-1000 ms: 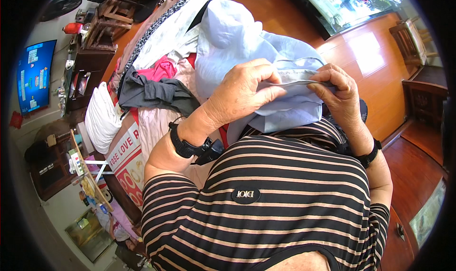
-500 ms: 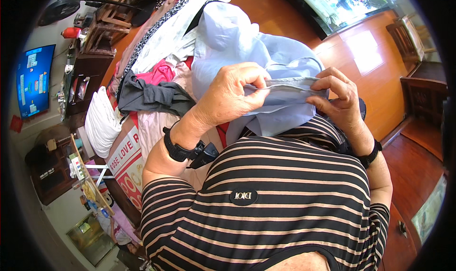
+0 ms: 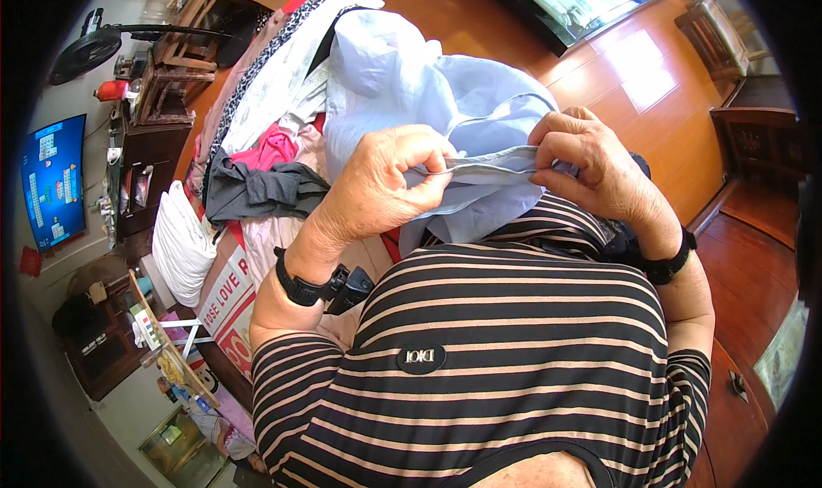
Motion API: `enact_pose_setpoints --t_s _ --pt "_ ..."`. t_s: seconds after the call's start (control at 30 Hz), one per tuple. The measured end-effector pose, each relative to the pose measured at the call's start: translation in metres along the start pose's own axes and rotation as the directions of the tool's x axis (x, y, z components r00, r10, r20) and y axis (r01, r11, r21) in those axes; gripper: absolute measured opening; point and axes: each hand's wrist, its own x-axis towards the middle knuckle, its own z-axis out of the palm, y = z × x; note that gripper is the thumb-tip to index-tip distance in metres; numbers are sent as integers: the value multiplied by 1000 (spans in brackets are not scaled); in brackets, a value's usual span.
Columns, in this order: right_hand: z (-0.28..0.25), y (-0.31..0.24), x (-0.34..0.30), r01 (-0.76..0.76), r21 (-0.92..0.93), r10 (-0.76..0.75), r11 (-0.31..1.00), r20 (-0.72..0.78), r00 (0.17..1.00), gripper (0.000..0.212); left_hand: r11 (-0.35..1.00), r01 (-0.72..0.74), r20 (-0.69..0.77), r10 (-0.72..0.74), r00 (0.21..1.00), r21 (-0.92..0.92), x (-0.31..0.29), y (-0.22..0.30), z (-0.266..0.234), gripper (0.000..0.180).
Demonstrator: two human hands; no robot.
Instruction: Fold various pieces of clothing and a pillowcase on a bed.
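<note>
A light blue garment (image 3: pixel 390 73) of thin cloth spreads in front of me and drapes down toward my lap. My left hand (image 3: pixel 381 180) pinches its seamed edge between thumb and forefinger. A short way to the right, my right hand (image 3: pixel 591 163) grips the same edge with curled fingers. Between the hands the edge is drawn out in a folded band. What kind of garment it is, I cannot tell. Each wrist wears a black strap, and the left one carries a small black box (image 3: pixel 349 291).
Left of the blue cloth lie a dark grey garment (image 3: pixel 261 188), a pink cloth (image 3: pixel 272 148) and white clothing (image 3: pixel 270 77). A white pillow-like bundle (image 3: pixel 182 244) lies farther left. Beyond stand a lit screen (image 3: pixel 56 180), a black fan (image 3: pixel 86 56), wooden stools (image 3: pixel 193 30) and a fish tank (image 3: pixel 582 4).
The view has shifted a little. My right hand has come nearer to the left along the cloth's edge, its fingers more curled over it. Both hands keep hold.
</note>
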Motion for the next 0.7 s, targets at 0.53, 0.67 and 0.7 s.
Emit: enact_pose_setpoints --t_s 0.53,0.67,0.7 --pt "-1 2 -8 -150 150 168 977 -114 979 20 999 -30 0 30 1000 39 1 3 0 7" --pt "5 -2 -9 -347 271 378 898 -69 923 19 997 -38 -16 39 999 66 2 0 2 7" --pt "5 -5 -7 -344 258 367 903 -48 929 17 997 -35 -17 36 999 65 0 1 4 7"
